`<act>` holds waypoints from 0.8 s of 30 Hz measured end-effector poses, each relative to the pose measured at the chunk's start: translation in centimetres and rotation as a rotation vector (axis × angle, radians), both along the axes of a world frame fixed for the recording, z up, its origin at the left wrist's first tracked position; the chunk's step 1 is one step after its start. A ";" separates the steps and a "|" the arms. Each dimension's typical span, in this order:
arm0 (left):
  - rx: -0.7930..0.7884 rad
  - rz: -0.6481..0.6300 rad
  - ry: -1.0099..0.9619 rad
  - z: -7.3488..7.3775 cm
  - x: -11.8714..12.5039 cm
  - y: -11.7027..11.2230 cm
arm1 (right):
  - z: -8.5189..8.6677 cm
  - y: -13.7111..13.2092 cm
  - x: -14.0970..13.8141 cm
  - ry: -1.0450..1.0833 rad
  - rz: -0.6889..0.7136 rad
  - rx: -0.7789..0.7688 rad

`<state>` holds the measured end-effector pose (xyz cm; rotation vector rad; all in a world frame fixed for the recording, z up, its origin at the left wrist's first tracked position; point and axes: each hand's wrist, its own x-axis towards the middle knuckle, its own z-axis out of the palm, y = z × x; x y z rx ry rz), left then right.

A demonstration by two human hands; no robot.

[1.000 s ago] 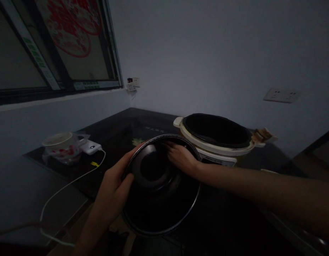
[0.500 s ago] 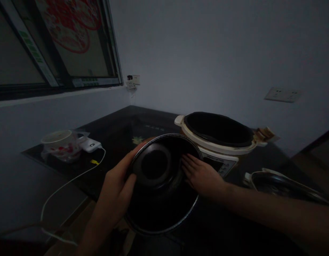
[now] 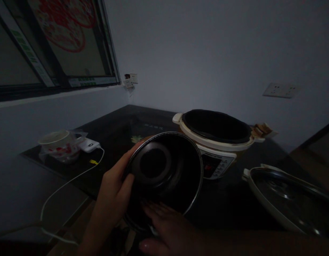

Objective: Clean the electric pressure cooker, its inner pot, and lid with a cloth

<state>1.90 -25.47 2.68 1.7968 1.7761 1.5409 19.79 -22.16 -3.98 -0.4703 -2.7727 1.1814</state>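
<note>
My left hand (image 3: 115, 192) is closed on the left rim of a black inner pot (image 3: 188, 170), its thumb on the near side. The pot is tipped so that its dark inside and round bottom face me. My right hand (image 3: 171, 227) is at the pot's lower rim, with the fingers stretched out over the inner wall and the thumb apart from them, outside the rim. Part of this hand is in deep shadow. Just behind the pot stands an electric pressure cooker (image 3: 219, 145) with its top uncovered and a control panel on its front.
The cooker's lid (image 3: 284, 199) lies at the right on the dark countertop (image 3: 118, 122). To the left are a plastic-wrapped tub (image 3: 59, 145) and a white device (image 3: 89, 145) with a cable (image 3: 65, 185) hanging over the edge. A window (image 3: 73, 42) and wall sockets (image 3: 280, 90) are behind.
My right hand has moved from the pot's right inner wall down to its lower rim. My left hand keeps its grip. The view has shifted slightly, showing more of the lid.
</note>
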 end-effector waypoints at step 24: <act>-0.071 -0.029 -0.036 0.2 -0.8 0.2 | 11.6 14.7 2.4 -0.184 0.476 1.842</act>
